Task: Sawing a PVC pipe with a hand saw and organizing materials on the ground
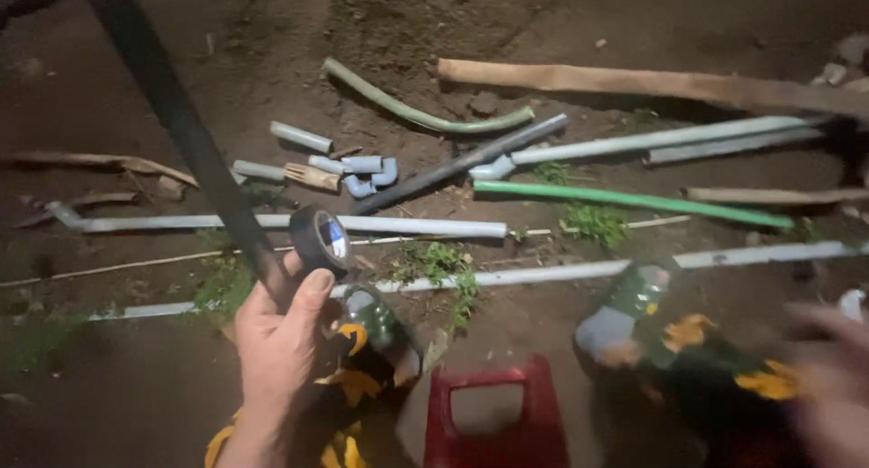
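Black tape, wound into a small roll (pixel 321 240) with a pale blue-white label showing in its core, sits at the tip of the left hand (pixel 281 341), pinched between thumb and fingers. The same hand is closed around a long dark pipe (pixel 181 124) that slants up and away to the top left, where the frame cuts it off. The roll rests just beside this pipe, touching it or nearly so.

The right hand (pixel 837 377) is a blur at the lower right edge; whether it is open or closed, or holds anything, cannot be told.

Below and between the hands stands one red plastic stool (pixel 493 418), its lower part cut off by the frame. Two knees in dark cloth with yellow flowers (pixel 674 350) flank it.

Beyond the left hand, on bare soil (pixel 634 15), lie several long grey pipes (pixel 380 224), at least four, running crosswise. Farther out are two green hoses: one curved (pixel 416 110), one straight (pixel 625 198). Just past the roll sits a cluster of short grey pipe offcuts and elbow fittings (pixel 358 171), roughly six, hard to count exactly. One pale wooden plank (pixel 652 83) lies farthest away, toward the right. Small weeds (pixel 444 264) grow between the pipes.
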